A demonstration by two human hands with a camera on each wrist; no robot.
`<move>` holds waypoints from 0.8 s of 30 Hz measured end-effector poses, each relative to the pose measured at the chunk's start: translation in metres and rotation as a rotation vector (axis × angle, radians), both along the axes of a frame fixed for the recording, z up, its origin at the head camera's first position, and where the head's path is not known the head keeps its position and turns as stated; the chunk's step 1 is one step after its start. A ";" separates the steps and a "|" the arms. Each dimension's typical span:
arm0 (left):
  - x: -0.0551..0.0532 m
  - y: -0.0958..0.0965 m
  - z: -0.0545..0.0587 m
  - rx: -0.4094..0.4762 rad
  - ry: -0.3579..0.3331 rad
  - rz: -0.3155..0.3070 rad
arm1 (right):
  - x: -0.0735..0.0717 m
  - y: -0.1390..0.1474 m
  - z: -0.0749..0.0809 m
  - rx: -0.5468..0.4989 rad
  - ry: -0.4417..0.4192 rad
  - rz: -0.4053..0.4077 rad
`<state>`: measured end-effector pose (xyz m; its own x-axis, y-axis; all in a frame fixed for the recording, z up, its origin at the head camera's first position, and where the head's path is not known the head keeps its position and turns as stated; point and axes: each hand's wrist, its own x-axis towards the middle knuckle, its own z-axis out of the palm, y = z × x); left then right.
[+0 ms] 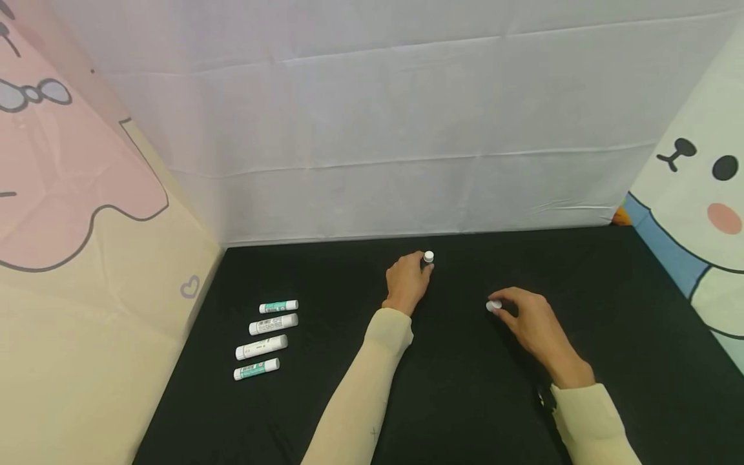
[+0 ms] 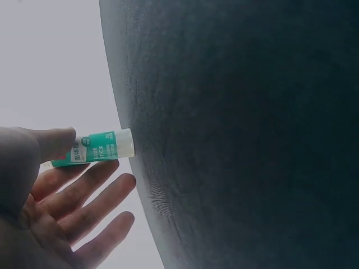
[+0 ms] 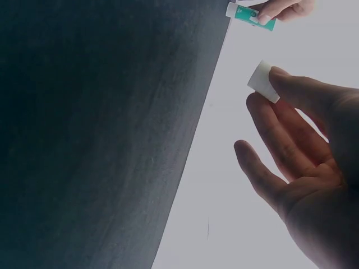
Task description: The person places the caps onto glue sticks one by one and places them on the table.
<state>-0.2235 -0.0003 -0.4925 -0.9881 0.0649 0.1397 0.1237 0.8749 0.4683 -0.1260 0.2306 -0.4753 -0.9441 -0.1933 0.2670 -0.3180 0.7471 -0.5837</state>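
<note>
My left hand [image 1: 405, 281] pinches a glue stick [image 2: 101, 147] with a teal label between thumb and fingers near the back of the black table. It stands upright, one white end right at the tabletop in the left wrist view, the other white end showing on top in the head view. To the right and nearer, my right hand [image 1: 531, 323] holds a small white cap [image 3: 262, 82] between thumb and fingertips, above the table. In the right wrist view the cap is apart from the left hand's glue stick [image 3: 253, 17].
Several glue sticks [image 1: 261, 347] lie in a column on the left of the black table [image 1: 453, 387], some with teal labels and some white. A white cloth [image 1: 378, 129] hangs behind the table. Cartoon-printed cloths [image 1: 116, 290] flank it on both sides.
</note>
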 end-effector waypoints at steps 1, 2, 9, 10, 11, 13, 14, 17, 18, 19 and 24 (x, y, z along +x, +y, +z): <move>0.000 0.000 0.000 0.007 0.001 -0.005 | 0.000 0.000 0.000 0.000 0.001 -0.001; 0.001 0.000 0.001 0.012 0.002 -0.008 | 0.000 0.000 0.001 -0.001 -0.001 -0.002; 0.006 -0.003 0.000 0.030 0.014 -0.015 | 0.002 -0.002 0.003 0.004 -0.007 0.001; 0.007 -0.003 0.000 0.030 0.014 -0.015 | 0.002 -0.002 0.003 0.003 -0.005 0.002; 0.008 -0.004 0.001 0.031 0.012 -0.017 | 0.002 -0.003 0.003 0.000 -0.003 0.004; 0.010 -0.006 0.001 0.029 0.016 -0.021 | 0.002 -0.004 0.003 -0.003 0.000 0.008; 0.012 -0.007 0.001 0.027 0.024 -0.024 | 0.003 -0.004 0.003 -0.006 0.002 0.009; 0.016 -0.009 0.001 0.021 0.053 -0.031 | 0.003 -0.006 0.004 -0.013 0.012 0.014; 0.018 -0.010 0.002 0.019 0.060 -0.034 | 0.003 -0.006 0.004 -0.016 0.018 0.015; 0.020 -0.010 0.002 0.016 0.069 -0.035 | 0.003 -0.007 0.004 -0.020 0.026 0.017; 0.029 -0.013 0.004 0.003 0.099 -0.048 | 0.004 -0.011 0.004 -0.034 0.082 0.029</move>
